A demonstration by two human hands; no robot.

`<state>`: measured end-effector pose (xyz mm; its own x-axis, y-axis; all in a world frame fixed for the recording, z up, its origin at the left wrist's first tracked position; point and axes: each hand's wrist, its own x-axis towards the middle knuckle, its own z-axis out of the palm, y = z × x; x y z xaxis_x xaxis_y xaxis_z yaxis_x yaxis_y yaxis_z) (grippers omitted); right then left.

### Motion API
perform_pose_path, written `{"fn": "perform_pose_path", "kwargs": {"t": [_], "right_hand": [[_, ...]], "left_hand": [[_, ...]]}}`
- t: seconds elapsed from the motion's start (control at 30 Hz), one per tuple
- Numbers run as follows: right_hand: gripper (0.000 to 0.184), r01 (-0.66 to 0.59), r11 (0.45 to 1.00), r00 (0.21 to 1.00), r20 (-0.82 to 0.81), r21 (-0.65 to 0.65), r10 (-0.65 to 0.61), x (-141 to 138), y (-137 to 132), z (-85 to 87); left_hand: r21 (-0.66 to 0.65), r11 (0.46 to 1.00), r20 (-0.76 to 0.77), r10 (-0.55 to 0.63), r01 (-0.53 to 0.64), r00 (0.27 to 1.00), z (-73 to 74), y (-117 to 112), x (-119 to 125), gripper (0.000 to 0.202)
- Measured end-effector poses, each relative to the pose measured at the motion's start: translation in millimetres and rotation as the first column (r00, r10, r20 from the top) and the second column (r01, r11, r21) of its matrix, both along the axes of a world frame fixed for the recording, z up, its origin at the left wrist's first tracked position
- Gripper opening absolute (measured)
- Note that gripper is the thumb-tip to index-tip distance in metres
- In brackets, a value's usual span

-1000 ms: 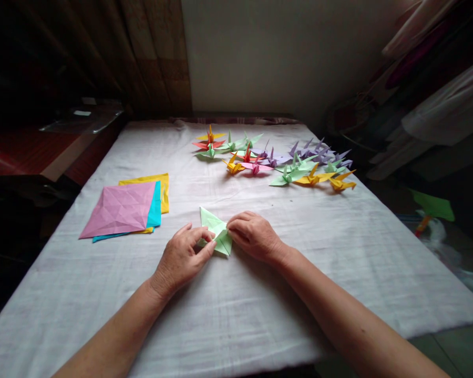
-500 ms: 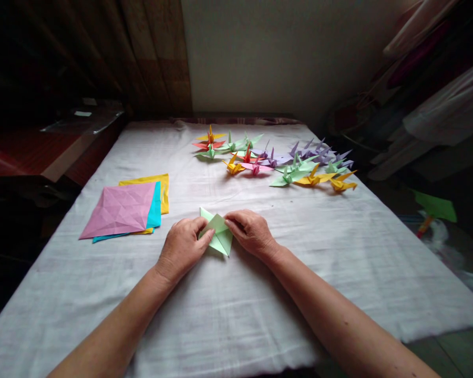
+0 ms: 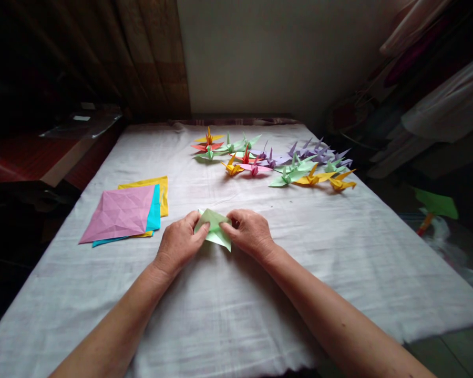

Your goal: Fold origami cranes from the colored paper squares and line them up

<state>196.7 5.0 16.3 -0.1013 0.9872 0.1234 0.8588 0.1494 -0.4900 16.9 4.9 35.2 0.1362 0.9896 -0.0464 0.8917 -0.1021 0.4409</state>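
Left hand (image 3: 178,242), right hand (image 3: 253,233): both pinching green paper (image 3: 219,238), partly folded. Finished cranes (image 3: 255,169) toward tabletop's (image 3: 213,320) far edge; flat sheets (image 3: 120,212), unshaped, near left edge.

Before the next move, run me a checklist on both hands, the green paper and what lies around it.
1. Left hand gripping the green paper: ok, thumb on its left side.
2. Right hand gripping it: ok, thumb on its right side.
3. Paper cranes apart from the hands: ok, they sit farther back.
4. Stack edges lined up: not ok, blue and yellow stick out beneath the pink sheet.
5. Creases under the fingers sharp: cannot tell, hidden.
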Motion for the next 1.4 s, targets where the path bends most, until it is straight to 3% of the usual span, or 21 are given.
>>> {"fn": "perform_pose_path", "kwargs": {"t": [0.13, 0.3, 0.43, 0.7, 1.03, 1.27, 1.4], "right_hand": [[0.020, 0.002, 1.000, 0.997, 0.072, 0.025, -0.004, -3.1, 1.5, -0.8], [0.013, -0.058, 0.976, 0.988, 0.149, 0.208, 0.027, -4.0, -3.7, -7.3], [0.012, -0.173, 0.930, 0.980, 0.150, 0.325, 0.130, -1.7, -10.7, -13.9], [0.021, -0.307, 0.903, 0.949, 0.173, 0.301, 0.265, -2.2, -12.2, -16.7], [0.027, -0.300, 0.893, 0.946, -0.017, 0.335, 0.325, 3.4, -16.7, -20.1], [0.025, -0.192, 0.922, 0.935, -0.223, 0.335, 0.276, 5.6, -16.4, -24.4], [0.025, -0.217, 0.934, 0.916, -0.273, 0.284, 0.296, 6.0, -18.4, -23.3]], "left_hand": [[-0.023, 0.998, 0.060, -0.053, 0.054, 0.997, -0.2, 6.2, -0.8, 0.026], [-0.004, 1.000, 0.037, 0.002, -0.001, 0.999, -5.2, 11.3, -1.4, 0.025], [0.004, 1.000, 0.033, 0.023, -0.024, 0.999, -5.6, 10.9, -0.9, 0.026], [0.016, 1.000, 0.145, -0.004, 0.002, 0.989, -8.2, 8.7, -3.3, 0.037], [0.033, 0.999, 0.256, 0.021, -0.030, 0.967, -18.8, 13.4, -9.6, 0.037], [0.056, 0.996, 0.211, 0.057, -0.070, 0.976, -14.9, 9.8, -5.9, 0.036], [0.079, 0.992, 0.172, 0.085, -0.100, 0.981, -12.4, 7.5, -4.6, 0.035]]}}
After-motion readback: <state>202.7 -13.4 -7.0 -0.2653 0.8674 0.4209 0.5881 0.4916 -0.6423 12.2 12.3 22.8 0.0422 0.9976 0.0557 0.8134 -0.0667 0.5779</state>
